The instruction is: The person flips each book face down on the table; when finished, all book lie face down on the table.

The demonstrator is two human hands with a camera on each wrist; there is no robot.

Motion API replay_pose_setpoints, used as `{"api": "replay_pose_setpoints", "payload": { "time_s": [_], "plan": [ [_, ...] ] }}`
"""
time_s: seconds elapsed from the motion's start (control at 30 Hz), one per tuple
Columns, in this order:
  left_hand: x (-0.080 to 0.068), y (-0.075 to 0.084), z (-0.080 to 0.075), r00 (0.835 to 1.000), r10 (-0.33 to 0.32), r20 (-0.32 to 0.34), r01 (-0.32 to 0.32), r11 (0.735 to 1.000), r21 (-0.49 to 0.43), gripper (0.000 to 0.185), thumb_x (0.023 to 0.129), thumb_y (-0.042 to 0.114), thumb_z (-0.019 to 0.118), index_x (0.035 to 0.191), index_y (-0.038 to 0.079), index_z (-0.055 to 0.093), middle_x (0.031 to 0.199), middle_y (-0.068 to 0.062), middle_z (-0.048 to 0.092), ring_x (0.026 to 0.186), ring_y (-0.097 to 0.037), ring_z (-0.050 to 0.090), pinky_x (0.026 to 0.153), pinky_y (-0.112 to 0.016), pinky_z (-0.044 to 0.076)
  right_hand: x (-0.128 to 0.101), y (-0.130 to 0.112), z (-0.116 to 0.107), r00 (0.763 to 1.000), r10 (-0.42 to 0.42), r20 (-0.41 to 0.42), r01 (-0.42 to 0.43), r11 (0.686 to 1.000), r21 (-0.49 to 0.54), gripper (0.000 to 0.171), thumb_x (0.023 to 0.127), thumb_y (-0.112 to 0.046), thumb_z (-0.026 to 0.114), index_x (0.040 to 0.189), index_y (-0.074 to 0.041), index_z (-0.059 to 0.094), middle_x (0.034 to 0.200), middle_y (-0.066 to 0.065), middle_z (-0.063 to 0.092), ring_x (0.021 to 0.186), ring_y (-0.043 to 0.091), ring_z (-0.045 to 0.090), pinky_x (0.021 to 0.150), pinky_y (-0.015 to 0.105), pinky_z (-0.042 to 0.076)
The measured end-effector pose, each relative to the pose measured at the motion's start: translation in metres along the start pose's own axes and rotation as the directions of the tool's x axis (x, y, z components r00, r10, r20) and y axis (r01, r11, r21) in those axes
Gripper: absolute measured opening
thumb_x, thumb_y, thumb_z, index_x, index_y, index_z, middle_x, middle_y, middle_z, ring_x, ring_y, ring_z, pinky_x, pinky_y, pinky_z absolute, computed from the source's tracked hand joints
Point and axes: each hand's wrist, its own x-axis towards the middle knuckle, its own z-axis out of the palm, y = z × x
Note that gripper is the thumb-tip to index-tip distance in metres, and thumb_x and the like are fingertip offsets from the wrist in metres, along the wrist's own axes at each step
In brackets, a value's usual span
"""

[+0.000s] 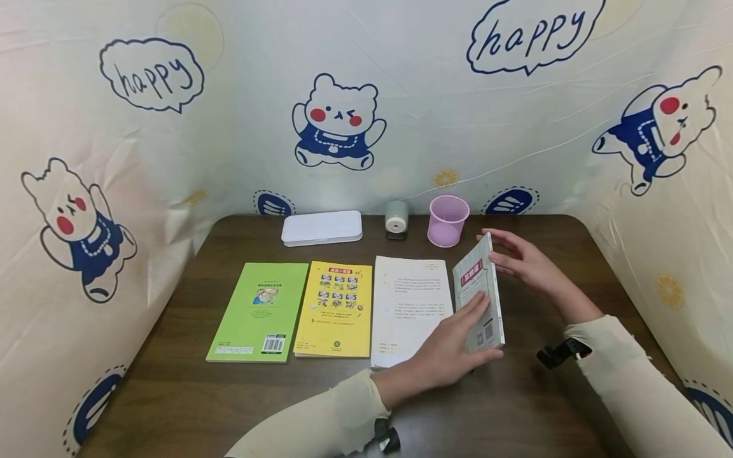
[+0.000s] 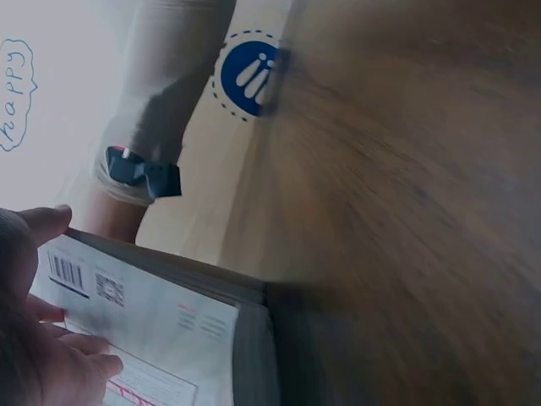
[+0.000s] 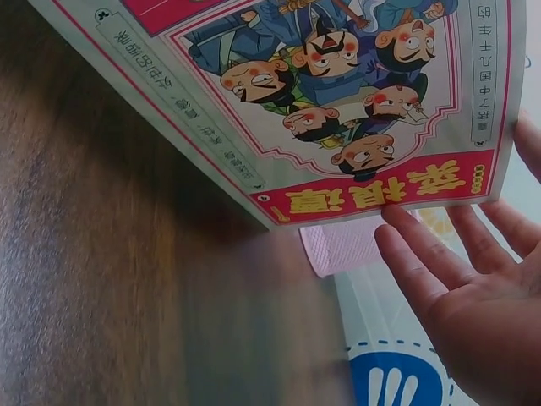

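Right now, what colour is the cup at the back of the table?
Pink; the cup shows best in the head view.

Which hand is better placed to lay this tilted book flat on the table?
Right, probably. The right hand lies open against the book's raised cover, on its open side; the left hand only steadies the back cover.

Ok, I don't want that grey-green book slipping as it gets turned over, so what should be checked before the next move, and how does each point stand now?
1. Left hand on the back cover of the grey-green book: ok, fingers flat on it.
2. Right hand supporting the far side: ok, straight fingers at the top edge.
3. Book lying flat: not ok, tilted up on its spine.
4. White book beside it out of the way: not ok, right alongside.
5. Pink cup clear: ok, stands apart behind.
6. Firmness of grip: cannot tell.
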Motion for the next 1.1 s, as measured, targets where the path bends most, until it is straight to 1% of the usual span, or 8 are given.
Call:
{"api": "replay_pose_setpoints", "payload": {
  "time_s": [0.17,0.33,0.47,0.6,0.8,1.0,1.03,1.1],
  "plan": [
    [-0.001,-0.008,0.005,0.996,-0.054,0.066,0.048,0.995,0.091,0.081,0.1,0.044,0.067,0.164,0.015,0.028,0.17,-0.005,0.025,0.153,-0.016,0.031,0.12,-0.03,0.035,-0.006,0.003,-0.007,1.0,-0.013,0.009,0.013,0.999,0.037,0.057,0.107,-0.014,0.056,0.16,-0.012,0.035,0.162,0.025,0.031,0.125,0.015,0.054,0.096,0.022,0.054],
    [-0.002,-0.016,0.009,0.986,-0.094,0.139,0.068,0.981,0.18,0.077,0.101,0.044,0.065,0.164,0.019,0.029,0.169,-0.006,0.029,0.151,-0.016,0.034,0.121,-0.038,0.036,-0.012,0.008,-0.014,1.0,-0.01,0.012,0.01,0.999,0.046,0.055,0.108,-0.013,0.054,0.16,-0.013,0.035,0.163,0.025,0.03,0.123,0.009,0.055,0.096,0.021,0.054],
    [-0.002,-0.021,0.012,0.979,-0.099,0.18,0.063,0.979,0.196,0.075,0.101,0.041,0.066,0.164,0.018,0.031,0.169,-0.005,0.028,0.152,-0.014,0.032,0.124,-0.042,0.031,-0.016,0.012,-0.017,1.0,-0.002,0.003,0.002,0.999,0.032,0.056,0.108,-0.014,0.053,0.16,-0.012,0.034,0.163,0.025,0.029,0.122,0.007,0.055,0.096,0.02,0.054],
    [-0.002,-0.025,0.014,0.973,-0.101,0.206,0.06,0.979,0.197,0.072,0.1,0.039,0.068,0.162,0.018,0.036,0.169,-0.005,0.028,0.151,-0.013,0.033,0.125,-0.042,0.028,-0.019,0.016,-0.02,1.0,0.013,-0.005,-0.013,0.999,0.034,0.056,0.108,-0.015,0.053,0.16,-0.013,0.033,0.164,0.027,0.026,0.122,0.005,0.055,0.095,0.018,0.054],
    [0.0,-0.031,0.019,0.962,-0.103,0.255,0.035,0.965,0.261,0.068,0.098,0.041,0.071,0.157,0.019,0.046,0.169,-0.005,0.029,0.152,-0.012,0.032,0.127,-0.042,0.023,-0.025,0.02,-0.022,0.999,0.042,-0.006,-0.042,0.999,0.023,0.058,0.108,-0.015,0.055,0.161,-0.013,0.032,0.165,0.026,0.025,0.122,0.005,0.055,0.095,0.018,0.053],
    [0.0,-0.035,0.021,0.94,-0.106,0.323,0.006,0.955,0.298,0.067,0.095,0.037,0.075,0.155,0.017,0.049,0.17,-0.005,0.026,0.154,-0.011,0.025,0.128,-0.044,0.017,-0.028,0.026,-0.025,0.998,0.056,0.009,-0.056,0.998,0.009,0.06,0.106,-0.015,0.057,0.16,-0.011,0.032,0.164,0.025,0.027,0.127,0.007,0.051,0.096,0.017,0.052],
    [0.0,-0.035,0.021,0.937,-0.109,0.333,0.001,0.952,0.307,0.067,0.095,0.036,0.075,0.154,0.017,0.05,0.17,-0.006,0.025,0.155,-0.011,0.024,0.129,-0.043,0.017,-0.029,0.027,-0.026,0.998,0.061,0.011,-0.061,0.998,-0.001,0.06,0.106,-0.015,0.058,0.16,-0.01,0.032,0.164,0.025,0.028,0.128,0.008,0.051,0.096,0.017,0.052],
    [0.001,-0.035,0.021,0.93,-0.118,0.349,-0.003,0.945,0.328,0.067,0.095,0.036,0.076,0.153,0.017,0.051,0.17,-0.006,0.025,0.156,-0.012,0.023,0.129,-0.042,0.016,-0.029,0.031,-0.028,0.997,0.071,0.022,-0.07,0.997,-0.034,0.061,0.106,-0.015,0.059,0.16,-0.007,0.032,0.164,0.024,0.03,0.134,0.018,0.052,0.096,0.017,0.051]
  ]
}}
